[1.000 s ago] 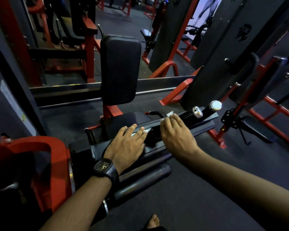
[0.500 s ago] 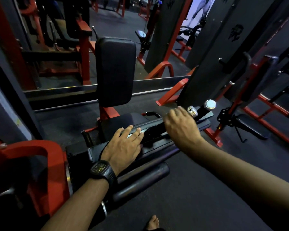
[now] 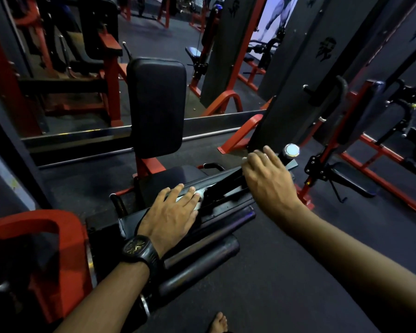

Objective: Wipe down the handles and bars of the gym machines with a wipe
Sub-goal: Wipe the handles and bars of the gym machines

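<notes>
The right hand (image 3: 269,183) has slid up the black bar (image 3: 223,186) toward its chrome end cap (image 3: 291,150) at centre right of the frame. The wipe seen under it 1 second ago is now hidden. Its fingers lie close together over the bar, blurred. The left hand (image 3: 171,217), a black watch (image 3: 139,248) at the wrist, stays flat, 4 fingers slightly spread on the glossy steel plate (image 3: 130,224) below the padded backrest (image 3: 156,106).

Left hand (image 3: 171,212) flat on bar (image 3: 223,186) — right hand (image 3: 267,181) farther along.
</notes>
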Demonstrator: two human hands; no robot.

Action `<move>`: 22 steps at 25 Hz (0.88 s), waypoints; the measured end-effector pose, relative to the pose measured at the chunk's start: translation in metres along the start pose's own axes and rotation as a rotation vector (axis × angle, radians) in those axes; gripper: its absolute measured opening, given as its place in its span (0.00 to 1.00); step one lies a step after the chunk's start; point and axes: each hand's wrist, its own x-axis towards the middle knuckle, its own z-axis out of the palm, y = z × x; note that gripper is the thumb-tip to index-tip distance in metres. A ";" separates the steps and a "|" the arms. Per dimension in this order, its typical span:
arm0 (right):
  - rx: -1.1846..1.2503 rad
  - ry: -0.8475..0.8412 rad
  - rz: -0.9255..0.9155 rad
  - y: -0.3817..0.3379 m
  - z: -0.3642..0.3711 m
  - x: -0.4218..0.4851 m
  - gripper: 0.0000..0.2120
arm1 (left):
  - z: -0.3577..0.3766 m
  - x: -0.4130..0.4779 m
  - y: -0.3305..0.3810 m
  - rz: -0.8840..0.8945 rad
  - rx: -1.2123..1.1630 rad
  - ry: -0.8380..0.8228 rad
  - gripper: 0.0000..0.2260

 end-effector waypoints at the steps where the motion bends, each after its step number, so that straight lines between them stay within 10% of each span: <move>1: 0.050 0.012 0.064 0.005 -0.001 -0.005 0.16 | 0.000 0.000 0.000 -0.003 -0.007 0.003 0.23; 5: 0.371 0.248 0.564 -0.033 -0.008 -0.034 0.17 | 0.002 0.000 0.000 -0.001 -0.006 0.019 0.23; 11: 1.496 0.608 1.565 -0.066 0.001 -0.011 0.08 | 0.004 0.000 -0.001 -0.022 -0.018 0.000 0.22; 14: 1.839 0.665 1.592 -0.080 -0.007 0.002 0.12 | 0.003 -0.001 0.000 -0.032 -0.029 -0.019 0.22; 22: 1.586 0.599 1.601 -0.073 0.010 0.000 0.12 | -0.005 0.000 0.002 -0.031 -0.010 -0.047 0.23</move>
